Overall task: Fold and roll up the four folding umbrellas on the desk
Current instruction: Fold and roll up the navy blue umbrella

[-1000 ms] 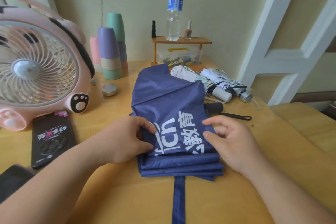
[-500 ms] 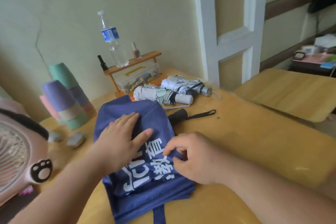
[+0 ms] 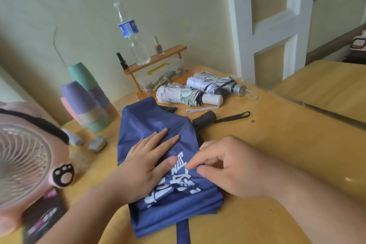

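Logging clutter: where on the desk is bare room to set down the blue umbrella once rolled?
Free: the desk right of the blue umbrella, between the black handle strap and the right hand. Crowded: the back, with two rolled umbrellas and the wooden shelf; the left, with fan and stacked cups.

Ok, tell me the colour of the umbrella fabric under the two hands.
Navy blue fabric umbrella, white printed lettering; head view shows it best.

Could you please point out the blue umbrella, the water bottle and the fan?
blue umbrella (image 3: 150, 123): head view, bare upper canopy fabric.
water bottle (image 3: 128, 28): head view, blue label.
fan (image 3: 19, 160): head view, front grille.
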`<state>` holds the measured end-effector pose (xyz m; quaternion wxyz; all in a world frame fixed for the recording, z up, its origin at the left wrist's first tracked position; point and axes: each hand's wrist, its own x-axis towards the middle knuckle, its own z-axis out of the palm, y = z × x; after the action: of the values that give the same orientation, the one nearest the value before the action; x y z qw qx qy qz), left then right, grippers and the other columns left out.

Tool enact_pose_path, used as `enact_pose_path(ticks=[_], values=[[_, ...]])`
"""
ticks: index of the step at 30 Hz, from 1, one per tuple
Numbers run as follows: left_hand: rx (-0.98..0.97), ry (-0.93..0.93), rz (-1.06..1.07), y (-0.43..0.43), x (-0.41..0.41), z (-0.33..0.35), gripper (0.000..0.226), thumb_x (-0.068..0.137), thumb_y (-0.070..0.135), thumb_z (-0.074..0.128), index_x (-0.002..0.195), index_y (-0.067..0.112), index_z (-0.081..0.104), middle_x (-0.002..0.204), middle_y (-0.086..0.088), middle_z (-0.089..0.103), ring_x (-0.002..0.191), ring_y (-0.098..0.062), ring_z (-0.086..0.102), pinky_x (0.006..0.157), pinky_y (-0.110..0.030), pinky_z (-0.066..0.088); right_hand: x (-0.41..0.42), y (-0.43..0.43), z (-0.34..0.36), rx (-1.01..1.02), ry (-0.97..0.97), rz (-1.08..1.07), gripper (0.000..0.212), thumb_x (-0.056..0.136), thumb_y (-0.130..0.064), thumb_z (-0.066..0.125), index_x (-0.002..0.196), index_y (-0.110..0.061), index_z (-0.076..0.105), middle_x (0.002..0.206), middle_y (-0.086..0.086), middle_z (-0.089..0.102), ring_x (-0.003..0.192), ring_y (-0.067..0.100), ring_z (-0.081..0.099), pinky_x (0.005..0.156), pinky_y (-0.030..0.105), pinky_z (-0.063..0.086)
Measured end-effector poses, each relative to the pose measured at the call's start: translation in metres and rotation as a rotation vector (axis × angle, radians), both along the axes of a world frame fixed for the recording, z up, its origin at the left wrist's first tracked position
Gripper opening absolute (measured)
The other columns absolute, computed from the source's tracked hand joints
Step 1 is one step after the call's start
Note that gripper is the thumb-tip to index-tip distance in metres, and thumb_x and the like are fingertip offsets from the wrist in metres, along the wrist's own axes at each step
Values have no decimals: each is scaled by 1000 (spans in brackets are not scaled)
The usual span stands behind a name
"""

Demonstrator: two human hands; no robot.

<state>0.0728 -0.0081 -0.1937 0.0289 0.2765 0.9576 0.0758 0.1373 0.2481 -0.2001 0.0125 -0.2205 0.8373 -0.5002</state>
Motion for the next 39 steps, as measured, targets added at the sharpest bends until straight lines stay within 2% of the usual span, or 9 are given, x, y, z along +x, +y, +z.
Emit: enact_pose_path(ticks=[2, 9, 16, 20, 25, 29, 31, 34, 39], values=[[-72, -55, 3, 3, 5, 8, 65, 81, 91, 5, 144, 75, 2, 165, 32, -12, 154, 0, -16, 124, -29, -5, 1, 3, 1, 10, -13, 50, 29, 95, -16, 67, 106, -40, 77, 84, -24, 69, 86, 0, 68, 82, 19, 50], [-151, -48, 1, 0, 8, 20, 75, 79, 92, 11, 149, 68, -2, 168, 20, -15, 156, -8, -12, 127, -37, -1, -9, 10, -2, 4, 46, -27, 28, 83, -33, 72, 103, -52, 72, 89, -23, 73, 79, 43, 68, 81, 53, 57], [53, 42, 72, -17, 22, 22, 64, 97, 69, 32, 155, 42, 33, 160, 15, 33, 144, -4, 27, 116, -21, 19, -17, 11, -2, -172, -38, -129, 22, 91, -5, 70, 92, -27, 77, 61, 12, 65, 49, 15, 40, 52, 17, 33], [-22, 19, 93, -18, 27, 13, 69, 94, 71, 25, 158, 45, 23, 166, 21, 16, 149, 1, 9, 114, -16, 4, -25, 8, -7, 18, 16, -310, 17, 91, -11, 69, 83, -26, 71, 50, -2, 59, 47, 14, 43, 54, 31, 40], [11, -16, 107, -14, 26, 17, 69, 94, 68, 21, 158, 44, 24, 168, 19, 13, 152, -2, 8, 116, -16, 1, -52, -26, 33, 326, 445, -329, 21, 91, -26, 65, 111, -28, 71, 99, -15, 71, 101, 14, 61, 90, 37, 51], [249, 77, 135, -19, 35, 22, 47, 106, 51, 37, 146, 31, 52, 158, 13, 41, 145, -3, 31, 123, -24, 19, -94, -63, 42, 660, 339, 8, 37, 104, -40, 45, 136, -27, 59, 143, -7, 56, 135, 17, 47, 113, 42, 36], [526, 287, 270, -26, 51, 27, 21, 102, 33, 57, 116, 27, 71, 124, 12, 68, 118, -4, 58, 101, -23, 43, -101, -64, 28, 730, 201, 66, 41, 108, -41, 35, 139, -26, 58, 148, -8, 52, 138, 16, 44, 116, 41, 33], [903, 246, 600, -43, 81, 32, 15, 91, 26, 71, 76, 25, 70, 72, 5, 72, 62, -10, 63, 59, -24, 46, -98, -57, 12, 673, 200, 59, 46, 108, -43, 34, 150, -31, 46, 160, -11, 38, 149, 9, 29, 123, 34, 20], [1169, -192, 706, -51, 100, 9, 20, 79, 14, 85, 87, 9, 68, 73, -14, 68, 50, -26, 54, 44, -30, 38, -101, -55, 10, 578, 194, 33, 44, 107, -41, 37, 148, -31, 49, 157, -12, 41, 146, 5, 30, 118, 25, 18]])
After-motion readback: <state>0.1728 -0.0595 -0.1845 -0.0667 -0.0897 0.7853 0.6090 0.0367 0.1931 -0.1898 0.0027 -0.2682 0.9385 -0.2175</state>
